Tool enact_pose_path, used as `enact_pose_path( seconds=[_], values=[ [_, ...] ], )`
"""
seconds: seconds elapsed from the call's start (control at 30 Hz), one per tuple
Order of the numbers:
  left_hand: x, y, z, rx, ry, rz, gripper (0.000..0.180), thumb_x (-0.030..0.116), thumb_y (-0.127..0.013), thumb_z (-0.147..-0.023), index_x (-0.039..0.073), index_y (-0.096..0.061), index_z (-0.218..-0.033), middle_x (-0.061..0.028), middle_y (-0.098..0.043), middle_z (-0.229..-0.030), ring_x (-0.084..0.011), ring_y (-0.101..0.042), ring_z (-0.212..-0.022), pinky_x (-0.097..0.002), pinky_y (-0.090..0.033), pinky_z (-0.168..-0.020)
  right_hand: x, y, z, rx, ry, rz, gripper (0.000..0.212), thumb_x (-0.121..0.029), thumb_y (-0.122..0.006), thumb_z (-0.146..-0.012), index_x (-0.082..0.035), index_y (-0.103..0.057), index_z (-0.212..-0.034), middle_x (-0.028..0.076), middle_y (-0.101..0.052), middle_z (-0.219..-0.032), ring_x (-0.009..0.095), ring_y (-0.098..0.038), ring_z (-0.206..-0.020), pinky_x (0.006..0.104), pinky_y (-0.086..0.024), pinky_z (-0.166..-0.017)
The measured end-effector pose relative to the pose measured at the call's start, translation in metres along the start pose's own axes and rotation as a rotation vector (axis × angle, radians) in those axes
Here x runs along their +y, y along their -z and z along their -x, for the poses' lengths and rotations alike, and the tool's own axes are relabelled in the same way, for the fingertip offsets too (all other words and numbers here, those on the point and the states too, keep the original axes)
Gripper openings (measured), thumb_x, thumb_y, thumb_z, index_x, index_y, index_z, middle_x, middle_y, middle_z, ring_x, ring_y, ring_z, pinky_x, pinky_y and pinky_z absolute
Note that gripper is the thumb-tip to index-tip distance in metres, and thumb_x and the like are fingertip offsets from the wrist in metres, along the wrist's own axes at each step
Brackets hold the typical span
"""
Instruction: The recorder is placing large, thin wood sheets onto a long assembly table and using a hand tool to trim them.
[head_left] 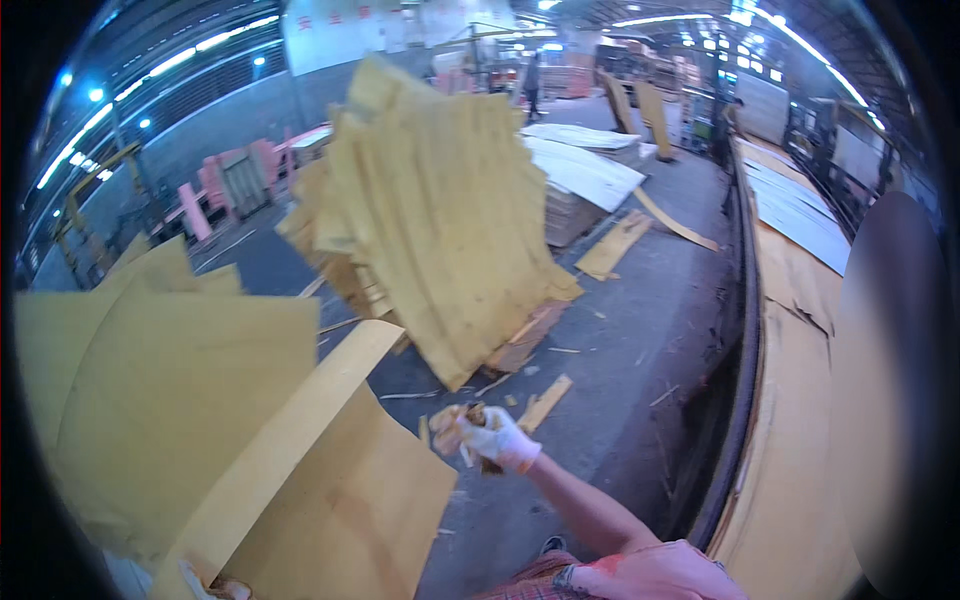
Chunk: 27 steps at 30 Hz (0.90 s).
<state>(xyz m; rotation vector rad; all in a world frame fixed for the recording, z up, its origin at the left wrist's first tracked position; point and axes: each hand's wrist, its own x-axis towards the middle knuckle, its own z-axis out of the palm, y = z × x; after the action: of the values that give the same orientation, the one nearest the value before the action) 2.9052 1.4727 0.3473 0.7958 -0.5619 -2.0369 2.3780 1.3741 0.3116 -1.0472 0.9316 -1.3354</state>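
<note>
At the lower left edge, my left hand [218,588] shows only in part. It is closed on the near end of a long, pale wood veneer strip [290,440], which rises over the stacked yellowish veneer sheets [345,500]. My right hand [492,438], in a white glove, is out in front of me above the floor. Its fingers are closed round small brown, ragged pieces, too blurred to name. Just beyond it leans a tall, fanned pile of veneer sheets [440,220].
A long conveyor-like bench [790,420] with veneer sheets runs along my right. White-topped board stacks [580,175] stand farther off. Veneer scraps [547,402] litter the floor. Pink frames [215,185] stand by the left wall, and a person [532,85] is far back.
</note>
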Motion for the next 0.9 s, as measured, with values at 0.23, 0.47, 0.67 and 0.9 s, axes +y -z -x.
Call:
enact_pose_path(
  seconds=[0.23,0.47,0.67,0.9],
  values=[
    [-0.059,-0.039,-0.222,-0.472,0.551,-0.179,0.069,0.07,-0.053,-0.062,0.007,-0.062,-0.088,0.0002,-0.04,-0.056,-0.0183,-0.037,-0.049,-0.037,-0.033,-0.049,0.02,0.17,-0.048,0.017,-0.173,0.019,0.033,-0.037,-0.049,-0.087,-0.006,-0.06,-0.094,0.002,-0.063,-0.075,0.007,-0.057,-0.063,0.0182,-0.04,-0.047],
    [-0.203,-0.171,-0.515,-0.995,0.814,0.231,0.062,0.07,-0.043,-0.069,0.01,-0.055,-0.074,-0.0032,-0.05,-0.072,-0.0168,-0.046,-0.053,-0.0308,-0.035,-0.046,-0.033,0.334,-0.169,0.124,-0.181,-0.002,0.041,-0.046,-0.049,-0.084,-0.008,-0.059,-0.095,0.004,-0.062,-0.077,0.008,-0.059,-0.073,0.0195,-0.04,-0.048],
    [-0.316,-0.398,-0.699,-0.941,1.042,0.624,0.046,0.053,-0.046,-0.079,0.009,-0.056,-0.086,-0.0106,-0.055,-0.083,-0.0233,-0.053,-0.081,-0.0343,-0.042,-0.064,-0.116,0.534,-0.26,0.869,-0.062,0.435,0.041,-0.041,-0.051,-0.081,-0.002,-0.058,-0.091,0.01,-0.063,-0.078,0.021,-0.061,-0.076,0.0318,-0.045,-0.069],
    [-0.452,-0.708,-0.852,-0.42,1.346,2.482,0.039,0.036,-0.047,-0.085,0.004,-0.052,-0.105,-0.0142,-0.056,-0.099,-0.0235,-0.054,-0.093,-0.0318,-0.043,-0.08,-0.223,0.825,-0.351,0.996,0.146,0.278,0.031,-0.033,-0.053,-0.079,-0.003,-0.059,-0.08,0.012,-0.058,-0.059,0.022,-0.057,-0.056,0.0349,-0.045,-0.057]
  ],
)
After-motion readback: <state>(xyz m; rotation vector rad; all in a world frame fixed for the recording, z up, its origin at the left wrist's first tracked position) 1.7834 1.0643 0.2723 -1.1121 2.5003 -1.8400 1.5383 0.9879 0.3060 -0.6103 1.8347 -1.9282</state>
